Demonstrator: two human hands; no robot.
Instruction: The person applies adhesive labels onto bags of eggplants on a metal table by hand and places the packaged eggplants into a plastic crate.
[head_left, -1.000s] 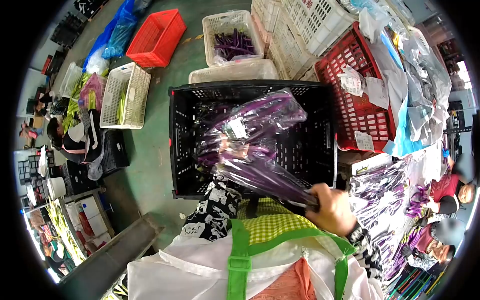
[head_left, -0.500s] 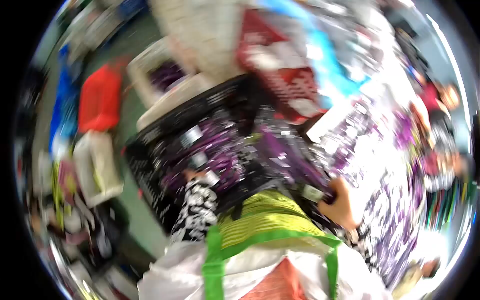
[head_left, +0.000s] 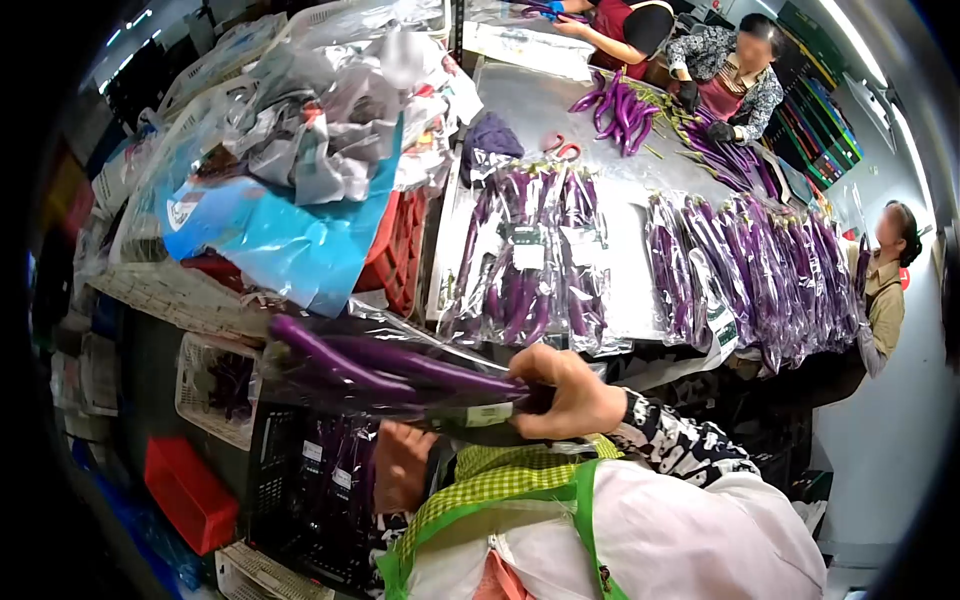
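Observation:
My right hand [head_left: 568,392] is closed round one end of a clear plastic bag of long purple eggplants [head_left: 390,365], which has a pale label near my fingers. The bag lies slanted in the air in front of my apron, its far end up and to the left. Just below it is my left hand [head_left: 403,468], whose fingers are blurred and partly hidden by the bag. Beside that hand, a black crate [head_left: 268,470] holds more labelled bags of eggplants [head_left: 330,480].
Bagged eggplants [head_left: 530,260] lie in rows on the metal table [head_left: 630,225], with more bags [head_left: 770,275] to the right. Loose eggplants [head_left: 622,112] and red-handled scissors [head_left: 562,148] are farther back. Plastic-filled crates stand left; a red bin [head_left: 185,490] is on the floor. Several people are around the table.
My view has swung from the crate toward the table. The bag in my right hand has risen from over the crate and now hangs above it. My left hand remains low by the crate.

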